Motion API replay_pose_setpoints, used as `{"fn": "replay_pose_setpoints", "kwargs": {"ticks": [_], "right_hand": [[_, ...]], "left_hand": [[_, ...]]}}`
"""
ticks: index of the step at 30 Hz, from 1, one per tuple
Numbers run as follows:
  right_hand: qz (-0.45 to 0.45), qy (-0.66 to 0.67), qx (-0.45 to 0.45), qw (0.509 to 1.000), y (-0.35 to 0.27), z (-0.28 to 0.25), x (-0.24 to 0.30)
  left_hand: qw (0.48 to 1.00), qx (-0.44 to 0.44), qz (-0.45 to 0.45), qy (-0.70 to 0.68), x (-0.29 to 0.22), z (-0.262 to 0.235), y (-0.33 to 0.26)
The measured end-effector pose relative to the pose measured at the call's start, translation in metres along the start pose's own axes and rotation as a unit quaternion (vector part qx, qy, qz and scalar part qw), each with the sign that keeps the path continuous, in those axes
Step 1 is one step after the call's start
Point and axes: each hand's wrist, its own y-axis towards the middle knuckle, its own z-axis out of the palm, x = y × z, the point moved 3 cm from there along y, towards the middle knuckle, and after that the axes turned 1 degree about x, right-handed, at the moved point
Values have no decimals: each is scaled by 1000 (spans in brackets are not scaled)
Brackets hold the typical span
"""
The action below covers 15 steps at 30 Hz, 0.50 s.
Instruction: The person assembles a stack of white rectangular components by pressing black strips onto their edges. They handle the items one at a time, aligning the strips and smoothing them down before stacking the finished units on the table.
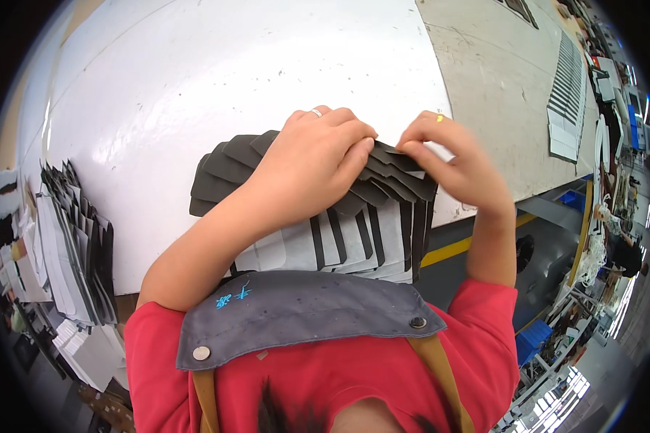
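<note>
Overlapping dark grey flat pieces lie fanned out along the near edge of the table, in front of me. White sheets with dark edges hang below them toward my apron; whether they are leather, fabric or card I cannot tell. My left hand, with a ring on one finger, lies across the fan and pinches the top edge of a dark grey piece between thumb and forefinger. Just to its right, my right hand pinches the corner of a dark grey piece at the fan's right end. That hand is slightly blurred.
A white sheet covers much of the table, with a beige surface to its right. Another fanned stack of striped pieces lies at the far right. Upright bundles of black and white pieces stand at the left. Shelves with blue bins stand beyond the right edge.
</note>
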Motion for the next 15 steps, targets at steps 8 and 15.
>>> {"fn": "replay_pose_setpoints", "kwargs": {"ticks": [8,15], "right_hand": [[179,104,133,969,-1,4,-8],[220,482,58,846,-20,9,-65]], "left_hand": [[989,-113,83,44,-20,-5,-20],[946,316,-75,-5,-37,-46,-99]]}}
